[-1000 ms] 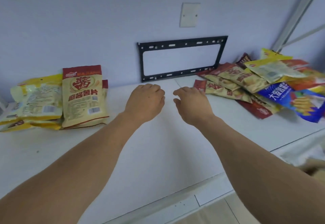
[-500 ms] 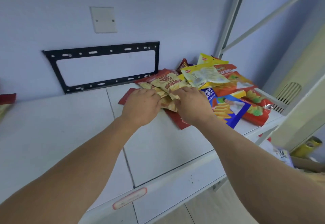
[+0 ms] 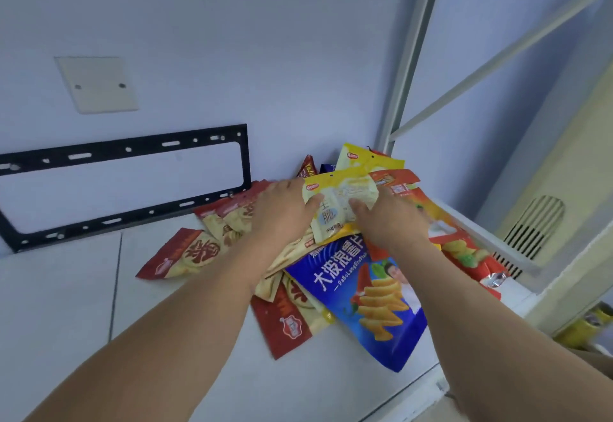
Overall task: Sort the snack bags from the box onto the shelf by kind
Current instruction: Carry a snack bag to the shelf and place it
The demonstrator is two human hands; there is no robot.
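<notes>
In the head view, both hands reach into a heap of snack bags at the right end of the white shelf [image 3: 185, 328]. The left hand [image 3: 282, 212] and the right hand [image 3: 388, 219] take a yellow-and-white bag [image 3: 341, 202] from either side. The left thumb lies on the bag's left edge while the other fingers go behind it, out of sight; the right hand's fingers curl on the bag's right side. Each grip is thus narrow and holds that one bag, which is raised slightly and tilted above the heap.

Just below it lies a blue bag [image 3: 371, 295] printed with wavy chips, flat on the shelf, its lower corner near the front edge. To the left, several red-and-beige bags [image 3: 185, 255] overlap one another, partly under the left forearm. On the right, red-and-orange bags [image 3: 464, 249] lie under the right wrist. A second yellow bag [image 3: 361, 158] leans in the back corner against the wall.

Behind the shelf, a black metal bracket [image 3: 126, 149] is fixed to the wall, with a beige wall plate [image 3: 96, 85] above it.
</notes>
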